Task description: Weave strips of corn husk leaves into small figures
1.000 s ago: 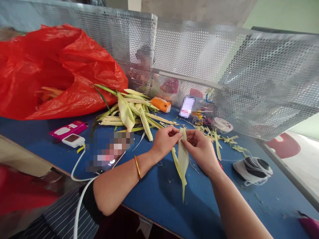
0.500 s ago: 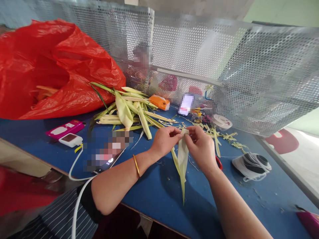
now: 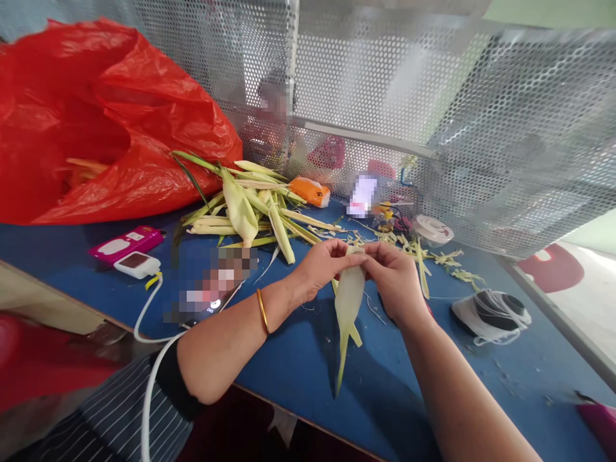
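Observation:
Both hands meet over the blue table, pinching the upper end of a pale corn husk point(image 3: 349, 298). My left hand point(image 3: 323, 266) is closed on its top edge, thumb pointing right. From the other side, my right hand point(image 3: 395, 276) grips the same edge, with thumb and fingers pressed together. The husk hangs down and narrows to a greenish tip. Behind it, part of another strip shows. Just beyond the hands lie shredded husk scraps point(image 3: 392, 236). A heap of corn husks point(image 3: 240, 208) rests to the left of them.
A large red plastic bag point(image 3: 158, 128) fills the back left. Around the blue table point(image 3: 289, 378) are a phone point(image 3: 216, 292), a power bank point(image 3: 128, 244), an orange tissue pack point(image 3: 309, 191), a tape roll point(image 3: 432, 230) and a white thread spool point(image 3: 491, 314). A perforated metal screen point(image 3: 356, 83) stands behind.
The husk has turned so its broader face shows, and its tip has swung left. My fingers have drawn closer together at its top. The whole view has shifted slightly.

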The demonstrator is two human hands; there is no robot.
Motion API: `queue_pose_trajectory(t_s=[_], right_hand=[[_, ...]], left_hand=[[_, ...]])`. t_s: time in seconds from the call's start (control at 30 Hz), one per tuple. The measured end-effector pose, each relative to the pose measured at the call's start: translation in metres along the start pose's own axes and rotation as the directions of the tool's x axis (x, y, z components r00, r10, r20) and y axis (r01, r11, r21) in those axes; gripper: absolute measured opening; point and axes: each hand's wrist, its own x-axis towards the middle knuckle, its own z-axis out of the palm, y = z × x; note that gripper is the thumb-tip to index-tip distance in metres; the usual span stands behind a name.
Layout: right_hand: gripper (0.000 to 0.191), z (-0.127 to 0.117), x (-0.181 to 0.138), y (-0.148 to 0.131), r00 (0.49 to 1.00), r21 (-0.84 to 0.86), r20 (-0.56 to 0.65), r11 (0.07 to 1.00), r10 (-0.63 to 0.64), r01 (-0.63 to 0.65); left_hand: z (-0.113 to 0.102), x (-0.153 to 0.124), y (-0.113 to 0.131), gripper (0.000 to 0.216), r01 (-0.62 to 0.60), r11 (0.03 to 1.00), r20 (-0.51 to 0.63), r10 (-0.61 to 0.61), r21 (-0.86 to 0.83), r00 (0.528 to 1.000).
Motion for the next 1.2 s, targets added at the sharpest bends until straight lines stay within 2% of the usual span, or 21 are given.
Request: queue_pose_trajectory(t_s=[0.1, 0.2, 0.37, 0.53, 0.93, 1.2], right_hand=[[0.020, -0.0023, 0.0019, 0.0007, 0.996, 0.101, -0.004, 0.991, 0.084, -0.084], [0.024, -0.0040, 0.0027, 0.0003, 0.994, 0.124, -0.007, 0.987, 0.106, -0.104], [0.023, -0.0039, 0.0012, -0.0015, 0.999, 0.037, 0.011, 0.999, 0.036, -0.036], [0.022, -0.0035, 0.0010, -0.0038, 0.999, 0.020, 0.011, 0.999, -0.031, 0.031], [0.019, -0.0041, 0.0027, 0.0001, 1.000, 0.035, 0.009, 0.999, -0.028, 0.028], [0.018, -0.0055, 0.0025, -0.0003, 0.995, -0.011, 0.030, 0.996, -0.092, 0.093]], left_hand=[[-0.0005, 0.0009, 0.0008, 0.026, 0.007, 0.999, 0.009, -0.006, -0.044, 1.000], [-0.0003, 0.0008, 0.0016, 0.021, -0.018, 0.998, -0.016, 0.017, -0.057, 1.000], [0.0007, 0.0010, -0.0006, 0.024, -0.063, 0.997, -0.074, 0.060, -0.037, 0.995], [0.0006, 0.0009, -0.0004, 0.023, -0.126, 0.991, -0.074, 0.129, 0.041, 0.989], [-0.0002, 0.0009, 0.0014, 0.023, -0.141, 0.988, -0.051, 0.144, 0.057, 0.988], [-0.0010, 0.0013, 0.0007, 0.020, -0.159, 0.986, -0.038, 0.161, 0.057, 0.986]])
